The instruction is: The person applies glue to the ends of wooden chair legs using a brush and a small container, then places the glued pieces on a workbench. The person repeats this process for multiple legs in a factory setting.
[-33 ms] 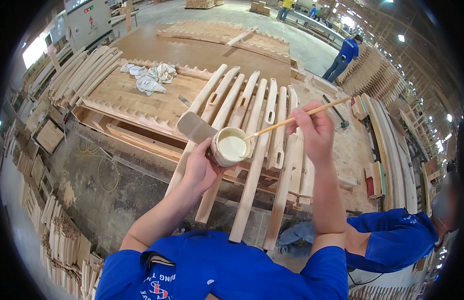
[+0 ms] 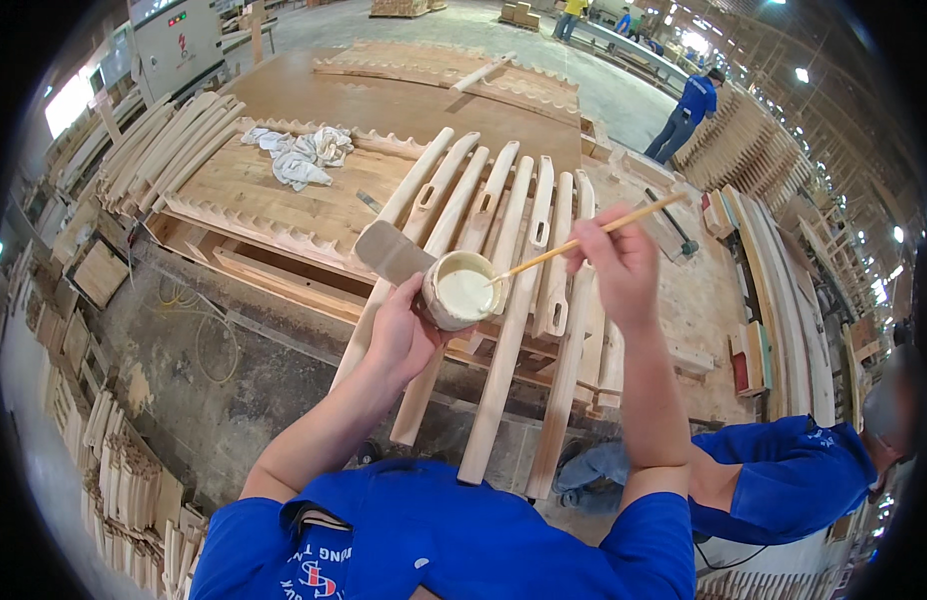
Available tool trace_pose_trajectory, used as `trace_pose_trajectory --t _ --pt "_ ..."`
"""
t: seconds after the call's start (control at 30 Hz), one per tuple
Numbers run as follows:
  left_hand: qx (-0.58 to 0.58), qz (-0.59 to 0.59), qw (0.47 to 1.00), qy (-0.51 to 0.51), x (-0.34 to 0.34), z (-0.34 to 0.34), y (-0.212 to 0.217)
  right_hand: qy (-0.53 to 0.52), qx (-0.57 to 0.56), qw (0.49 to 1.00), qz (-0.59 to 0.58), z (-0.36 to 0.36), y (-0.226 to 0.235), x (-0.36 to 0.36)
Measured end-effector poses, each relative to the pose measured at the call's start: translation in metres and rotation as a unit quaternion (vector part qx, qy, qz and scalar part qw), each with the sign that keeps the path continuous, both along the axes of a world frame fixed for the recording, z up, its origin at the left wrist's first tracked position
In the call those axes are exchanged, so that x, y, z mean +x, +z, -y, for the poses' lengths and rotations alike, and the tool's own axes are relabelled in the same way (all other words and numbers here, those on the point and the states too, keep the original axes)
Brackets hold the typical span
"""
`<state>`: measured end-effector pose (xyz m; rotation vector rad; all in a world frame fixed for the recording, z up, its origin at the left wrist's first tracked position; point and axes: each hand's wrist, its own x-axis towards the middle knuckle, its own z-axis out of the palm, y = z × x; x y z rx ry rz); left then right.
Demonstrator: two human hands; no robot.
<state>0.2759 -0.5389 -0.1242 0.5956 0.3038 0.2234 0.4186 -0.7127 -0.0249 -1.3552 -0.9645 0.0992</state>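
The left hand [image 2: 402,335] is curled shut around a small round cup [image 2: 462,290] of pale, creamy liquid, likely glue, holding it up over the near ends of a row of long curved wooden slats [image 2: 504,300]. The fingers wrap the cup's side from below, and its mouth faces up and slightly toward the person. The right hand [image 2: 616,262] is pinched closed on a thin wooden stick [image 2: 584,240], gripped about midway, with the lower tip dipped into the liquid and the far end slanting up to the right.

The cup looks light and rigid, but its smeared wall may be slippery, so a full wrap low on the side seems the safest hold; kept level, it should not spill. The stick looks stiff, light and easy to snap, best held as now, well back from the wet tip.

The slats lie side by side on a wooden workbench [image 2: 284,190], several with slots cut near their ends. A flat grey scraper-like piece [image 2: 392,252] sits just beside the cup. A crumpled white rag [image 2: 302,155] lies further off on the bench. At lower right a co-worker in blue [image 2: 784,480] is close by; another person in blue [image 2: 692,110] stands far off
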Motion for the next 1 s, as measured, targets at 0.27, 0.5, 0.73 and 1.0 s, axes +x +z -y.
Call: trace_pose_trajectory --t 0.27,0.5,0.73,1.0 --pt "-0.024 0.026 0.999 -0.028 0.01 0.004 -0.001 0.042 0.014 0.94 -0.337 -0.006 -0.063 0.02" --pt "-0.065 0.04 0.997 0.005 0.009 -0.001 -0.004 0.05 0.122 0.904 -0.406 -0.002 -0.079 0.005" --pt "-0.036 0.018 0.999 0.002 0.013 0.007 -0.003 0.034 0.089 0.894 -0.437 0.003 -0.108 0.018" --pt "-0.048 0.019 0.999 0.015 0.012 0.003 -0.014 0.006 0.074 0.906 -0.418 0.002 -0.087 0.009"
